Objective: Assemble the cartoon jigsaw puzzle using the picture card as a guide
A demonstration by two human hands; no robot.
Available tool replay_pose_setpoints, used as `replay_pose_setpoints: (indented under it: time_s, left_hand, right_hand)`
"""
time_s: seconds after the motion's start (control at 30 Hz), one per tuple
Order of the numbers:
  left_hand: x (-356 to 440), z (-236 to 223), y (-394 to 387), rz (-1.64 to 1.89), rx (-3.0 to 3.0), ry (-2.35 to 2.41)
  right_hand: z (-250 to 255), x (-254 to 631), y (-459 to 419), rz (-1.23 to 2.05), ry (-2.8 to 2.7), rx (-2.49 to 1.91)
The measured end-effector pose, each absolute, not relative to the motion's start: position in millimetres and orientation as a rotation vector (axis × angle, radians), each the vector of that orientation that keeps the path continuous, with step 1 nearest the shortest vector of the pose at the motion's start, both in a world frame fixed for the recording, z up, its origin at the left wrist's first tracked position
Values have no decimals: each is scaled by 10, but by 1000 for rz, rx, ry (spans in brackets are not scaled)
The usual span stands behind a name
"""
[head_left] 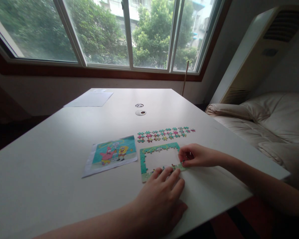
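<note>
A head-worn camera looks forward and down across the table (52,146) toward the window (127,36).

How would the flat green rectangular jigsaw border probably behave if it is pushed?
The jigsaw border would probably bend or separate at its joints, being narrow rows of interlocking pieces. Lying flat, it seems unlikely to tip, and may slide easily on the smooth white table.

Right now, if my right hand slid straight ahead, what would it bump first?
Probably the right side of the puzzle border: your right hand is at that edge, though exact contact is unclear.
</note>
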State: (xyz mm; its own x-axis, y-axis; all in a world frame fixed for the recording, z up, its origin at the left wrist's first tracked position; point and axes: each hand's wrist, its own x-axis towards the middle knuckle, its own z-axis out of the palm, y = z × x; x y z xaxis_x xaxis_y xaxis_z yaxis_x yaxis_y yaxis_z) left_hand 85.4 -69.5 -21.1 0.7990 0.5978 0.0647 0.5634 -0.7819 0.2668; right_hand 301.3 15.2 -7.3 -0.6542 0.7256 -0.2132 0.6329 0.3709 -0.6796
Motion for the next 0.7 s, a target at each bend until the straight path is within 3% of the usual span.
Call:
replay_pose_setpoints:
  time_s: [0.43, 0.7]
  left_hand:
    - [824, -192, -697, 175, 2691, 861]
    - [674, -81, -650, 127, 2708, 968]
  right_hand:
    - [-27, 3034, 168, 1200, -2455, -1234]
    - [65, 3232, 277, 712, -2584, -1218]
